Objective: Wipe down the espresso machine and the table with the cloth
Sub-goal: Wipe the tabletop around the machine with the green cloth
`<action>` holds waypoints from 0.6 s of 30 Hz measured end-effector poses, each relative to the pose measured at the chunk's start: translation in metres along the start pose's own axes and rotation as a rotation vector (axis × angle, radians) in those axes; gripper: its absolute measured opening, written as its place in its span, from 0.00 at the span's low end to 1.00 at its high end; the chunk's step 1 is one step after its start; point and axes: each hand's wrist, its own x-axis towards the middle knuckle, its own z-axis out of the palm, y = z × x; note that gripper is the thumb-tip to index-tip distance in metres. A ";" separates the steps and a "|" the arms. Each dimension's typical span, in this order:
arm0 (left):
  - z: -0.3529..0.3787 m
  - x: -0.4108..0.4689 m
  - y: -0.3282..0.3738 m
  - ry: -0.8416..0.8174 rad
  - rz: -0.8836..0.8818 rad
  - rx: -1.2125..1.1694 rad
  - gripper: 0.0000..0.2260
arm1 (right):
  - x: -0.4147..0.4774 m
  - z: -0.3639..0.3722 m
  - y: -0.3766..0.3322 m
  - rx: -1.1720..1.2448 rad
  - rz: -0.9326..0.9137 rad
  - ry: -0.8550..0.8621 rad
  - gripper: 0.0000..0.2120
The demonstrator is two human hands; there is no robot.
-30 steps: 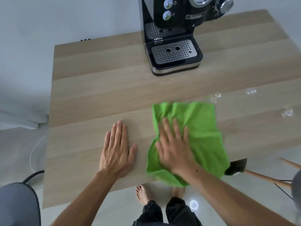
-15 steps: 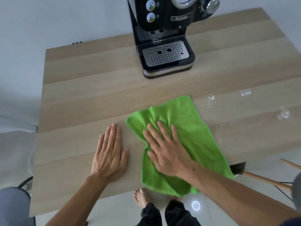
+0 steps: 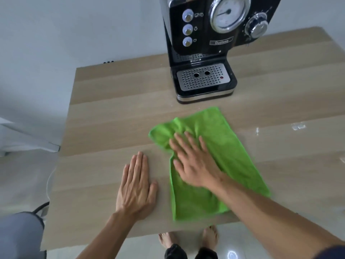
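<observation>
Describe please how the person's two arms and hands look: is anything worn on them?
Both forearms are bare, and no ring, watch or glove shows on the left hand or the right hand. Only at the frame's lower right corner does a dark sleeve edge appear on the right arm.

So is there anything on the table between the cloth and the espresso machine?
Nothing visible. Only bare table lies between the green cloth under the right hand and the espresso machine.
</observation>
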 end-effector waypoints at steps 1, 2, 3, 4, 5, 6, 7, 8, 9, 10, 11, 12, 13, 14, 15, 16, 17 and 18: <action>0.000 0.000 0.000 -0.003 0.000 -0.003 0.31 | 0.013 -0.003 0.001 0.024 0.111 -0.001 0.30; 0.000 -0.001 0.001 -0.007 0.001 -0.007 0.31 | 0.022 -0.004 -0.005 0.042 0.204 -0.019 0.31; -0.001 0.000 0.000 -0.007 0.004 -0.013 0.31 | 0.027 -0.003 -0.013 0.052 0.228 -0.029 0.31; -0.001 0.002 -0.002 -0.009 0.013 -0.020 0.31 | 0.030 -0.001 -0.023 0.048 0.190 -0.039 0.32; -0.002 0.006 -0.004 -0.010 0.027 -0.026 0.31 | 0.030 0.001 -0.029 0.037 0.120 -0.055 0.31; -0.003 0.012 -0.008 -0.008 0.039 -0.032 0.30 | 0.031 0.002 -0.032 0.033 0.052 -0.063 0.31; -0.004 0.020 -0.012 -0.002 0.048 -0.035 0.30 | 0.035 0.002 -0.030 0.034 0.019 -0.050 0.30; -0.006 0.028 -0.015 0.005 0.055 -0.030 0.30 | 0.043 0.000 -0.026 0.035 0.033 -0.036 0.30; -0.008 0.036 -0.018 0.007 0.062 -0.030 0.31 | 0.054 -0.002 -0.024 0.036 0.086 -0.026 0.29; -0.009 0.044 -0.022 0.008 0.071 -0.032 0.31 | 0.066 -0.003 -0.024 0.030 0.159 -0.026 0.29; -0.010 0.049 -0.025 0.011 0.083 -0.031 0.30 | 0.074 -0.002 -0.027 0.015 0.216 -0.029 0.30; -0.010 0.053 -0.029 0.012 0.094 -0.034 0.30 | 0.077 -0.002 -0.034 0.004 0.227 -0.031 0.31; -0.009 0.055 -0.032 0.008 0.094 -0.045 0.30 | 0.078 -0.001 -0.039 0.001 0.181 -0.040 0.31; -0.009 0.058 -0.037 0.012 0.079 -0.058 0.30 | 0.078 0.000 -0.039 -0.011 0.092 -0.050 0.31; -0.010 0.061 -0.042 0.023 0.053 -0.069 0.31 | 0.080 0.001 -0.035 -0.026 -0.003 -0.063 0.31; -0.010 0.065 -0.048 0.032 0.024 -0.075 0.31 | 0.087 0.001 -0.027 -0.039 -0.061 -0.070 0.31; -0.011 0.069 -0.054 0.037 0.003 -0.079 0.31 | 0.099 0.000 -0.021 -0.041 -0.050 -0.063 0.31; -0.013 0.073 -0.060 0.041 -0.007 -0.084 0.31 | 0.113 -0.003 -0.019 -0.031 0.034 -0.045 0.32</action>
